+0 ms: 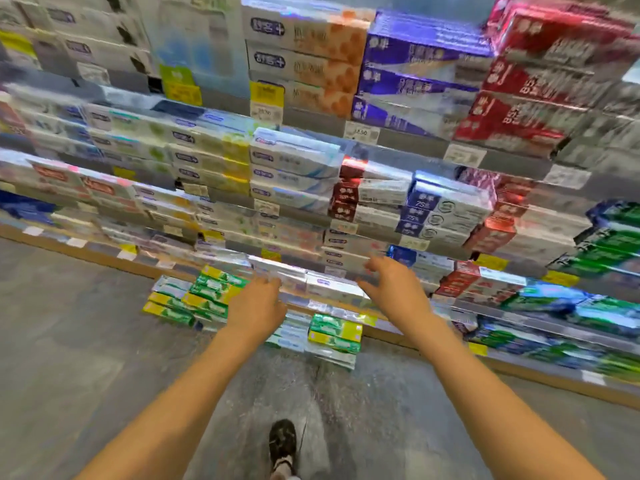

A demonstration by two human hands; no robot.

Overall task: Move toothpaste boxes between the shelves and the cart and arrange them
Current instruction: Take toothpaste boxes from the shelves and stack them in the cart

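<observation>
The scene is viewed from head height, forward and steeply downward, close to the stocked multi-tier store shelves [346, 233] and grey floor [86, 341].

Toothpaste boxes [294, 157] look like glossy printed cardboard, several with shiny foil-like panels catching light. Shelves [408, 136] have smooth grey metal-looking edges carrying paper price tags [360, 132], with a wood-toned base strip [104, 259]. Floor [69, 341] is matt, mottled grey, concrete-like.

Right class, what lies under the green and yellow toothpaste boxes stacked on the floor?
Beneath the green and yellow toothpaste boxes lie pale silvery boxes, resting on the grey floor. The left hand covers the pile's middle.
</observation>
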